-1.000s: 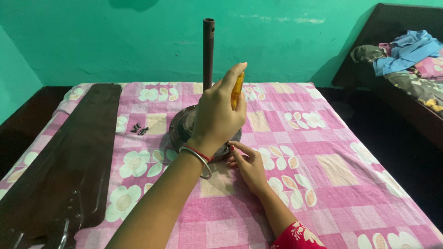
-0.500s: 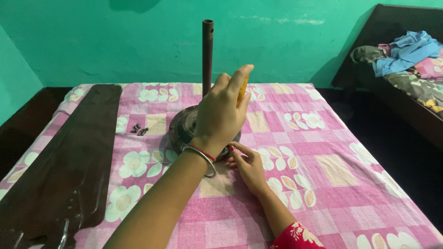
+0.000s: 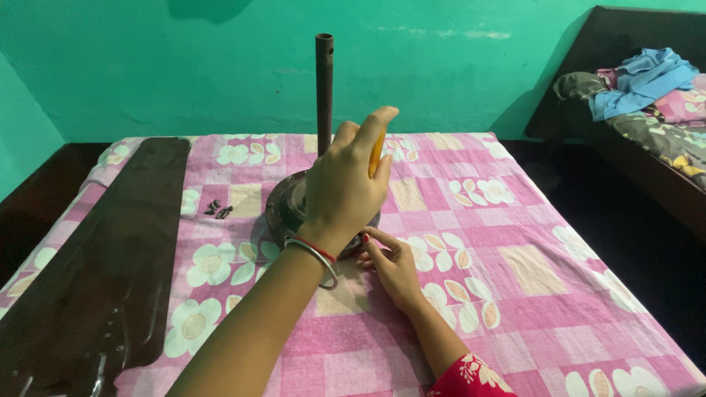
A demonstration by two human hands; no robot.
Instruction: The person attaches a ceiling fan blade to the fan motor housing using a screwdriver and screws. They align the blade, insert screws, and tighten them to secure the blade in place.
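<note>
A dark round fan motor (image 3: 283,209) with an upright metal rod (image 3: 324,88) sits on a pink flowered sheet (image 3: 515,242). My left hand (image 3: 344,184), a bangle on its wrist, reaches over the motor. It is closed on a yellow screwdriver handle (image 3: 376,153) held upright, and it hides much of the motor. My right hand (image 3: 393,266) lies on the sheet just in front of the motor. Its fingertips touch the motor's near edge, and what they pinch, if anything, is hidden.
Long dark brown fan blades (image 3: 95,265) lie along the left side of the sheet. A few small dark screws (image 3: 218,210) rest left of the motor. A dark bed with piled clothes (image 3: 640,81) stands at the right, across a dark floor gap.
My left hand has shifted slightly on the screwdriver handle, fingers a little higher. My right hand and the motor stay put.
</note>
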